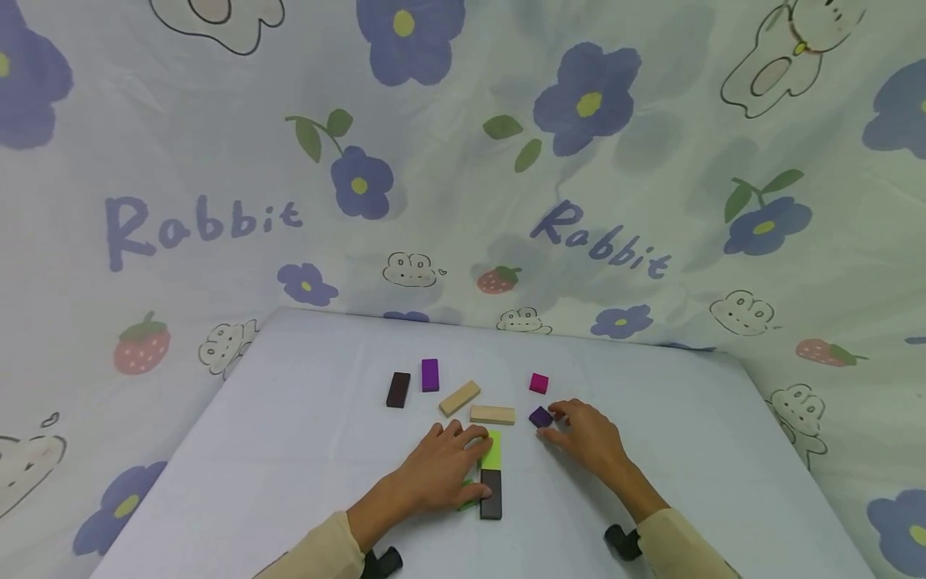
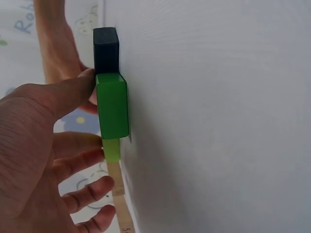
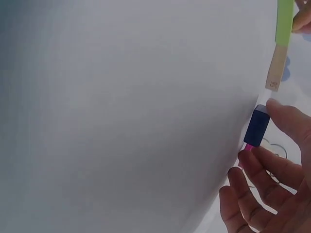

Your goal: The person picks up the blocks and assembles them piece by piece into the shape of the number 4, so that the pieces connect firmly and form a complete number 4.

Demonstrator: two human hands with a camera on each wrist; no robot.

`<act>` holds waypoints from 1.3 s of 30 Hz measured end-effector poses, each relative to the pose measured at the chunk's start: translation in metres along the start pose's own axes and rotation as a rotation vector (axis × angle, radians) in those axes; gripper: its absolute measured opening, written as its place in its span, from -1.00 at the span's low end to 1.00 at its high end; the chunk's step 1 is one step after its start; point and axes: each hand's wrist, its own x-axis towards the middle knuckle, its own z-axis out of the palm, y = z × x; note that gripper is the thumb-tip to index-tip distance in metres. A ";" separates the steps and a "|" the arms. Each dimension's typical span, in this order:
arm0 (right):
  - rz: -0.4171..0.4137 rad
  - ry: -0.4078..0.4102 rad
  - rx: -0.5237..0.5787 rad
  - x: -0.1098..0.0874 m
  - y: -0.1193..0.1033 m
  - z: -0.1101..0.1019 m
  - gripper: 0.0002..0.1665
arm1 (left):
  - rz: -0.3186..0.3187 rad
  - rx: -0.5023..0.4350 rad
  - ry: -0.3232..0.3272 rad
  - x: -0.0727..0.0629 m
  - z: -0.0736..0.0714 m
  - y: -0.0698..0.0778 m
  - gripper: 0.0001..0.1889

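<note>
In the head view my left hand (image 1: 443, 466) reaches over a row of blocks, its thumb touching the black block (image 1: 491, 497) and its index finger at the lime block (image 1: 493, 450). A green block (image 2: 112, 108) lies beside the black one, mostly under the hand in the head view. My right hand (image 1: 589, 437) has thumb and index finger on either side of a small dark purple block (image 1: 539, 416), which looks navy in the right wrist view. The thumb seems to touch it there; a small gap shows before the index fingertip.
Two plain wooden blocks, one slanted (image 1: 460, 398) and one level (image 1: 493, 415), lie beyond the lime block. Farther back are a dark brown block (image 1: 399, 390), a purple block (image 1: 430, 375) and a magenta cube (image 1: 538, 383). A patterned curtain (image 1: 448, 201) surrounds the white table (image 1: 289, 450).
</note>
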 end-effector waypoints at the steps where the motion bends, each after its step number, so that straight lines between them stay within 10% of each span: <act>1: 0.000 0.001 0.001 0.000 0.000 0.000 -0.44 | 0.000 0.001 0.000 0.000 0.000 0.000 -0.32; 39: -0.136 -0.032 -0.002 0.012 -0.025 0.009 -0.57 | 0.005 0.024 0.005 -0.001 0.000 0.000 -0.31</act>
